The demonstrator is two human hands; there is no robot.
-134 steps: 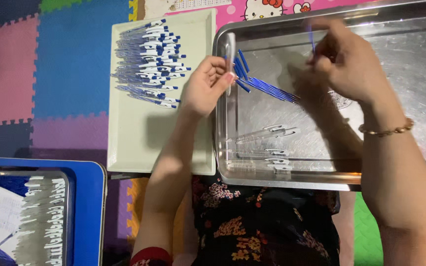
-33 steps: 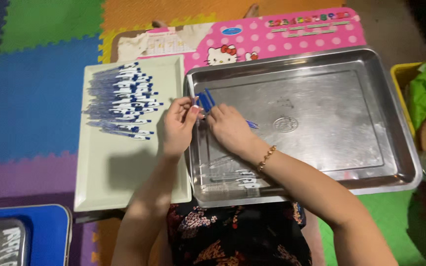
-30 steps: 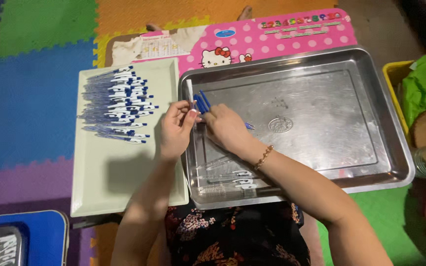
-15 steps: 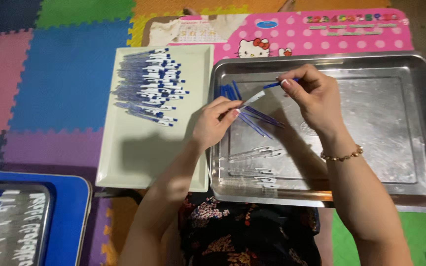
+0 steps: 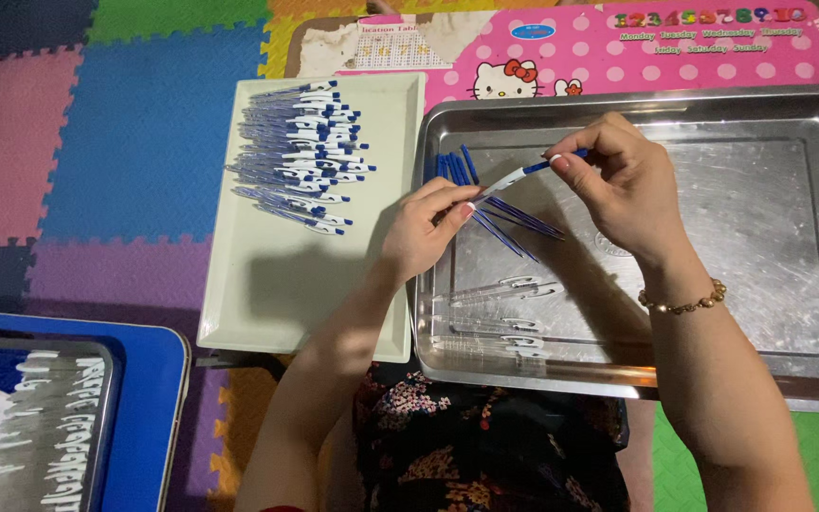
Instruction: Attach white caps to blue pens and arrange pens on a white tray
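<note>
Now pen (image 5: 514, 176) spans both hands (image 5: 523, 204).

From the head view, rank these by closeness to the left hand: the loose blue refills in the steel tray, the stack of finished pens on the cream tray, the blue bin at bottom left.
1. Loose blue refills: just right of the left hand, in the steel tray.
2. Stack of finished pens: up and left, on the cream tray.
3. Blue bin: far lower left.

Blue-and-white pen (image 5: 514, 176), silver tray (image 5: 808, 228)
</note>
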